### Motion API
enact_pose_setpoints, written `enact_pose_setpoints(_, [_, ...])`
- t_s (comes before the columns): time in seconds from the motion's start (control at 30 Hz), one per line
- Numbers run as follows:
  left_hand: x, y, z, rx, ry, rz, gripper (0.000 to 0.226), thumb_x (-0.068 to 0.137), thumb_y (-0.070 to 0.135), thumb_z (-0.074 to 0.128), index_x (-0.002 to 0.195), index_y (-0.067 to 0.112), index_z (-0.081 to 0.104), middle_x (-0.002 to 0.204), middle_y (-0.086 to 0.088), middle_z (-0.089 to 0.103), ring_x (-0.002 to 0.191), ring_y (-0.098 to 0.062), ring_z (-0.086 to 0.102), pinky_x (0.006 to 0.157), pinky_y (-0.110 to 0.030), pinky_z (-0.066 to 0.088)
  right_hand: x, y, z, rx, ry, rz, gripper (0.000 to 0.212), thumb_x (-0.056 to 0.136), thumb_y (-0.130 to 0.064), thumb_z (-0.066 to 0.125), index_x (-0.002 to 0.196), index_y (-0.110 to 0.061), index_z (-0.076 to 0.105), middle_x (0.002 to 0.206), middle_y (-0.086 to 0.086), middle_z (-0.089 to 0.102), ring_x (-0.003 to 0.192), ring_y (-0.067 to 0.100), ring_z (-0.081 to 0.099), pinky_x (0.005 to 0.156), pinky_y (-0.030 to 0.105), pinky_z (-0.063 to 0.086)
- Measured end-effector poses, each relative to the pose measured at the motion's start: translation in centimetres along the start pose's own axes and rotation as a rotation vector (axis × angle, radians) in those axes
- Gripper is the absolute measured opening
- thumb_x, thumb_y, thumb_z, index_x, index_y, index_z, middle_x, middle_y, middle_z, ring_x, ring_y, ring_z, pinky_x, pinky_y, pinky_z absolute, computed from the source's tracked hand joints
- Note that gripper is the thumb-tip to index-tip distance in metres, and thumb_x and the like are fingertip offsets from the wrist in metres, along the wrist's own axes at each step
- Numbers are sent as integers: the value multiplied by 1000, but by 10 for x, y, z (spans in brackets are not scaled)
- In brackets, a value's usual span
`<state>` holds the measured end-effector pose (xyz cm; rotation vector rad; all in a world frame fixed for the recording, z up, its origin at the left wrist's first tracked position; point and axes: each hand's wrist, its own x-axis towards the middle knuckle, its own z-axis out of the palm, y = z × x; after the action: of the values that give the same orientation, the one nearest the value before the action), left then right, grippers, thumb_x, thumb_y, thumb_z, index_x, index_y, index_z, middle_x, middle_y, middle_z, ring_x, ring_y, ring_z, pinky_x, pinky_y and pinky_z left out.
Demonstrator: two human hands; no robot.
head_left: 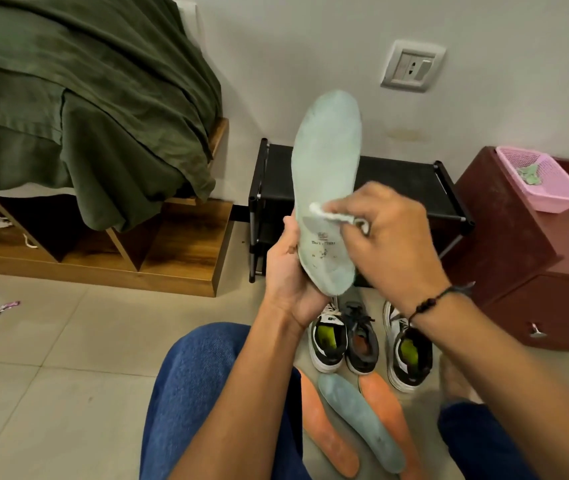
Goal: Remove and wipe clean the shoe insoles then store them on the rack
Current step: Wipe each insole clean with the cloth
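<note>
Your left hand [291, 275] grips the pale-green insole [326, 188] by its heel; your right hand [388, 233] pinches a white wipe [328, 213] against it. Hard strokes may fold the unsupported toe.

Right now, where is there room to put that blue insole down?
The black rack's top shelf looks bare right of the held insole. Bare floor tiles lie left of the knee. By the shoes and floor insoles it's crowded.

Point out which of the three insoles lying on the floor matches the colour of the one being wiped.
The middle insole: pale blue-green like the held insole, lying between the two orange insoles, left and right.
</note>
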<state>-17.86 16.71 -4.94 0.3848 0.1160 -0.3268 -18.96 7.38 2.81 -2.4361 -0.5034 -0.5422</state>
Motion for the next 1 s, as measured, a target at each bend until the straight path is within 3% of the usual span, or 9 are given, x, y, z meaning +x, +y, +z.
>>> enact_pose_setpoints(0.13, [0,0,3,-2,25,-5,55,98,51,23,115,12,58,101,-13,64,88,-25,58,78,-40,43,36,11,5,-262,-29,-141,22,76,-2,63,91,-12,75,78,11,63,72,32,60,74,45,43])
enact_pose_setpoints(0.23, [-1,3,-1,-6,34,-35,58,98,51,25,107,9,64,97,-14,68,85,-25,66,78,-36,53,29,12,22,-410,-110,-220,18,74,-4,59,79,-12,74,73,8,62,69,31,59,74,40,29])
enact_pose_setpoints(0.33, [-1,5,-8,-93,15,-58,69,95,55,30,111,-3,64,96,-19,67,87,-29,68,75,-34,58,-7,2,36,-368,-120,-281,27,70,-10,43,71,-11,70,68,4,62,67,27,59,72,39,26])
enact_pose_setpoints(0.43, [-3,6,-8,-31,-12,-108,79,91,63,27,141,4,40,120,-16,56,105,-27,57,96,-37,46,-38,-1,36,-288,-94,-248,36,73,-15,34,77,-17,71,72,-4,63,69,22,61,79,38,28])
enact_pose_setpoints(0.57, [-5,5,-2,-23,-56,-82,77,93,61,18,143,6,35,135,-16,49,105,-28,56,90,-37,51,-38,0,13,-148,-114,-289,38,68,-15,37,79,-23,73,72,-6,63,70,16,60,81,36,29])
enact_pose_setpoints(0.63, [-7,5,4,-70,-30,-59,72,95,57,19,142,6,37,128,-18,54,106,-29,57,89,-37,52,-24,-2,1,-111,-57,-269,36,71,-14,40,84,-21,73,77,-3,64,74,14,56,78,35,30])
enact_pose_setpoints(0.8, [-8,-2,6,-63,-17,-55,62,96,52,24,135,10,47,121,-16,58,111,-28,55,100,-40,40,15,6,9,-341,3,-170,27,71,-3,60,87,-19,73,74,1,62,73,25,59,78,41,26])
enact_pose_setpoints(0.93, [-6,4,-2,-196,-59,-64,67,95,52,29,145,7,34,115,-16,60,104,-28,61,89,-36,53,-14,2,39,-357,-57,-178,29,73,-13,42,75,-21,70,70,-3,58,70,23,58,73,35,21])
enact_pose_setpoints(1.0, [-5,5,-6,-152,-72,-71,71,94,57,25,148,10,28,128,-17,51,109,-31,55,87,-38,55,-36,0,41,-267,-72,-189,34,74,-16,37,75,-20,70,70,-4,59,69,22,58,72,36,24])
